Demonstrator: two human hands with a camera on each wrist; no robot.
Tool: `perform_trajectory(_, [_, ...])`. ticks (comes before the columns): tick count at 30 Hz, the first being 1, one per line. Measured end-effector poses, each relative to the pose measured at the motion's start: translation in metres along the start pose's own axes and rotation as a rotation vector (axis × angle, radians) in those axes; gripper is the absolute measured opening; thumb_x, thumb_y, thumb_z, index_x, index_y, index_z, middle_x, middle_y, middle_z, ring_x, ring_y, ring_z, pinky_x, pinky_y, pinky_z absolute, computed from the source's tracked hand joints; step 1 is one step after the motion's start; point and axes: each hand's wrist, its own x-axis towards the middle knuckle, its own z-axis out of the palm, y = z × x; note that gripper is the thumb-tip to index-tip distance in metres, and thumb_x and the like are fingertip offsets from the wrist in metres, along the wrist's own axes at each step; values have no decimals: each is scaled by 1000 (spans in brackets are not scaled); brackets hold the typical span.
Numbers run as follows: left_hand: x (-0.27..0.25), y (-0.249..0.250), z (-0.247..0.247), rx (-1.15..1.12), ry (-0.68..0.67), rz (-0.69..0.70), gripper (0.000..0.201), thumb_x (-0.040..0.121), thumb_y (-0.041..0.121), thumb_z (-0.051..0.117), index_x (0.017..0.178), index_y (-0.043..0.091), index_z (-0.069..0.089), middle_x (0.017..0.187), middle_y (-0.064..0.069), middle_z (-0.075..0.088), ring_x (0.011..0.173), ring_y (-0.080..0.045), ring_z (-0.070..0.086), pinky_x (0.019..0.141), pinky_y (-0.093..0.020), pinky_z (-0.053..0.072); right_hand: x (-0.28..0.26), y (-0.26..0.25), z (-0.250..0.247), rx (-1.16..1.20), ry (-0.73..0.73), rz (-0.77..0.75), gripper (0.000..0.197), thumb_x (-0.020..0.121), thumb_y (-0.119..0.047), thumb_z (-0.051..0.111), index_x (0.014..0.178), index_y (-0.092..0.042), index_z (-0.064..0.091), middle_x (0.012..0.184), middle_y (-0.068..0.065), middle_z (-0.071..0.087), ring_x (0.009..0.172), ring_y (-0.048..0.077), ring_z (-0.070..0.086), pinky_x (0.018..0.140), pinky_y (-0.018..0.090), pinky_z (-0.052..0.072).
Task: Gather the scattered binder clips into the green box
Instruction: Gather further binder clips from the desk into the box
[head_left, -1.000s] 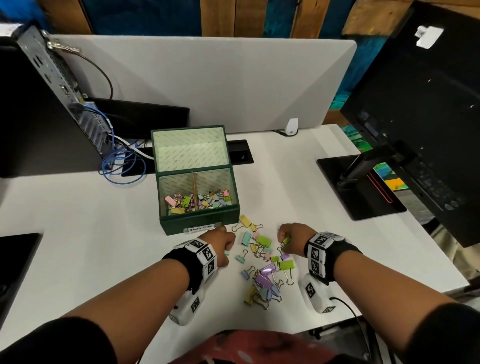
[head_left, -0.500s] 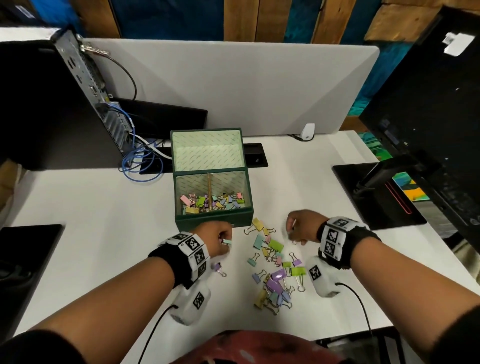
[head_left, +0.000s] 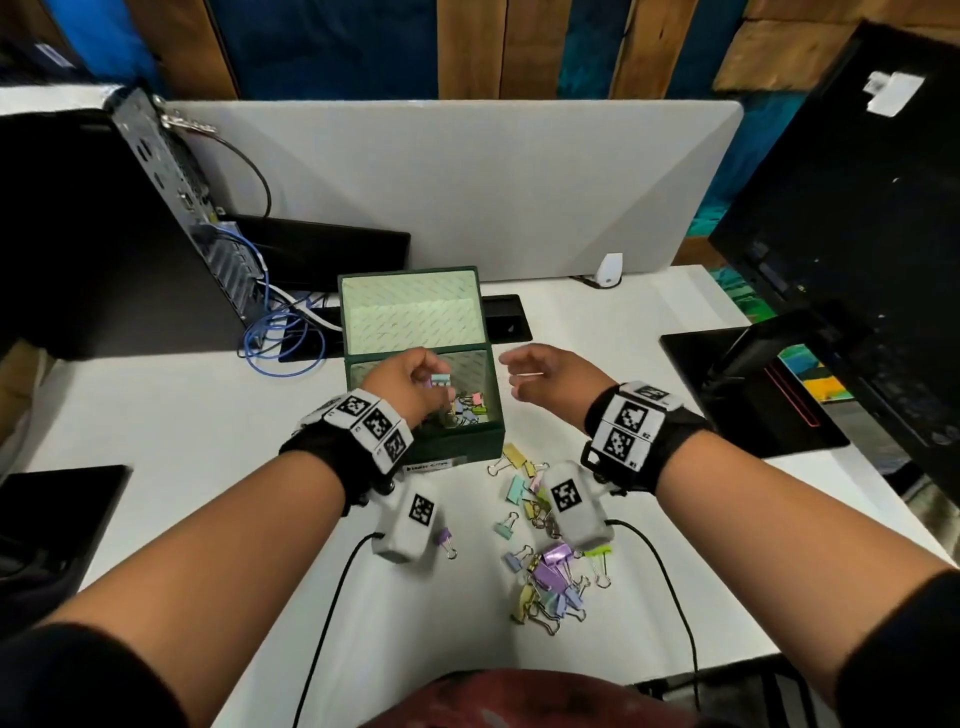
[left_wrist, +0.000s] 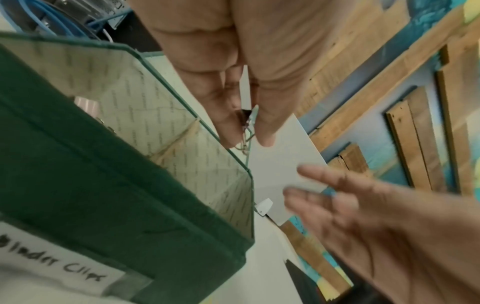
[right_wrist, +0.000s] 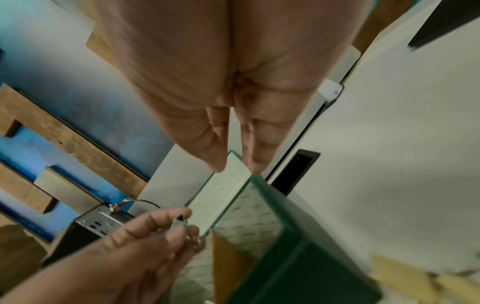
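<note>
The green box (head_left: 457, 441) stands open on the white desk, with several pastel binder clips lying inside. My left hand (head_left: 434, 374) hovers over its front compartment and pinches a mint binder clip (head_left: 441, 379) between thumb and fingers; the left wrist view shows that clip (left_wrist: 250, 117) in the pinch above the box rim (left_wrist: 182, 115). My right hand (head_left: 511, 374) floats just right of the box, fingers relaxed and holding nothing, its fingertips (right_wrist: 255, 166) straight above the box (right_wrist: 298, 257). Several scattered clips (head_left: 545, 566) lie on the desk under my wrists, and one purple clip (head_left: 445, 538) lies apart to the left.
A computer tower (head_left: 104, 234) with blue cables (head_left: 280, 343) stands at the back left. At the right is a black monitor (head_left: 857, 234) on its base (head_left: 727, 384). A grey divider (head_left: 467, 182) closes the back. A black pad (head_left: 52, 519) lies at the left edge.
Both hands rose from the clip pile to the box. The left carried the mint clip over the box. The right hand, curled before, now has its fingers loose.
</note>
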Motion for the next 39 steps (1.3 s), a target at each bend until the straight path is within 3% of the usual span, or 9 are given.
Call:
perform_trajectory(5, [7,-6,9,-65,-81,10,45,80,24,69,122,29,54,114,9,51,107,-8,50,96,-25,41,-26,50,-12,-126,17,86,24,86,-3,58,103,-21,61,102,-1,58,96,14,55,85,24,41])
perform_trajectory(8, [-2,-17,12,-70,-125,60,28,78,17,70,101,30,59,105,6,59,94,-10,56,86,-25,44,-42,85,-17,-271,-33,161,28,85,-1,56,110,-13,62,101,1,56,96,18,57,84,20,38])
perform_trajectory(11, [-14,-28,13,21,-315,115,28,77,14,71,82,38,57,82,6,60,69,-9,52,69,-22,45,-54,106,-16,-391,-118,229,31,84,-4,57,112,-16,62,103,0,56,97,19,57,86,22,40])
perform_trajectory(14, [-27,-41,18,289,-488,136,27,74,20,74,91,35,61,80,9,56,69,-9,51,75,-28,50,-58,111,-10,-541,-195,222,35,84,-11,58,117,-23,58,107,0,52,100,18,55,90,24,41])
perform_trajectory(20, [-49,-65,33,727,-708,154,41,77,28,66,116,34,55,113,5,49,95,-13,54,85,-25,48,-54,90,12,-623,-335,101,58,83,-2,52,131,-35,49,125,3,45,109,24,56,92,33,51])
perform_trajectory(25, [-53,-76,42,751,-658,188,20,78,18,60,96,25,58,97,6,46,87,-17,52,76,-24,44,-46,88,25,-748,-361,78,54,83,-5,57,130,-30,48,131,5,45,115,25,52,94,33,46])
perform_trajectory(29, [-52,-77,44,744,-618,205,15,78,22,58,77,27,44,82,9,46,79,-16,48,68,-24,40,-45,90,25,-764,-352,82,44,82,-7,61,122,-21,51,124,7,47,110,26,53,86,28,42])
perform_trajectory(34, [-39,-47,26,571,-450,201,18,77,28,64,83,34,49,83,11,54,81,-14,57,76,-30,53,-47,95,19,-731,-345,108,32,77,-10,63,102,-23,49,105,-1,45,89,19,48,78,28,44])
perform_trajectory(39, [-12,-4,0,429,-150,208,15,78,28,65,86,31,52,77,7,54,71,-15,56,65,-30,48,-52,100,17,-686,-336,110,30,74,-7,59,75,-29,38,96,-8,45,84,17,49,63,24,39])
